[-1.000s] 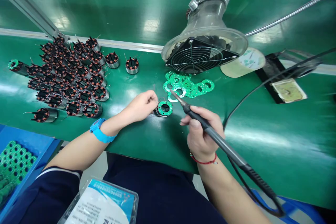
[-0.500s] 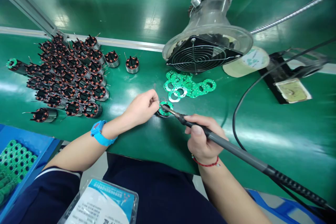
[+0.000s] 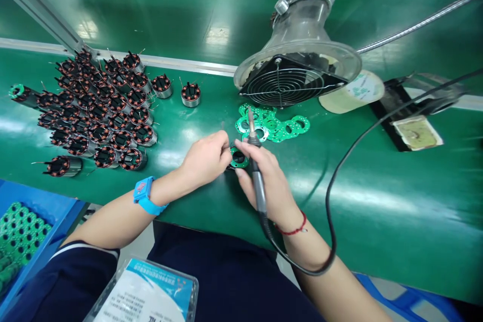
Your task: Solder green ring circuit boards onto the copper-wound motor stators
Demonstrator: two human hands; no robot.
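A small motor stator topped with a green ring board (image 3: 238, 157) sits on the green bench between my hands. My left hand (image 3: 206, 156) pinches its left side with closed fingers. My right hand (image 3: 264, 181) touches its right side while gripping a soldering iron (image 3: 256, 166), whose tip points up and away toward the pile of loose green ring boards (image 3: 273, 125). The iron's black cable (image 3: 339, 171) loops to the right.
Many copper-wound stators (image 3: 101, 108) stand grouped at the left. A fume extractor hood with a fan grille (image 3: 296, 73) hangs over the back. A solder spool (image 3: 352, 91) and an iron stand with sponge (image 3: 415, 131) sit at the right. A blue bin (image 3: 41, 201) holds green boards.
The soldering iron's tip was on the ring board half a second ago; it has swung upright away from it, and my right hand has moved in to touch the stator.
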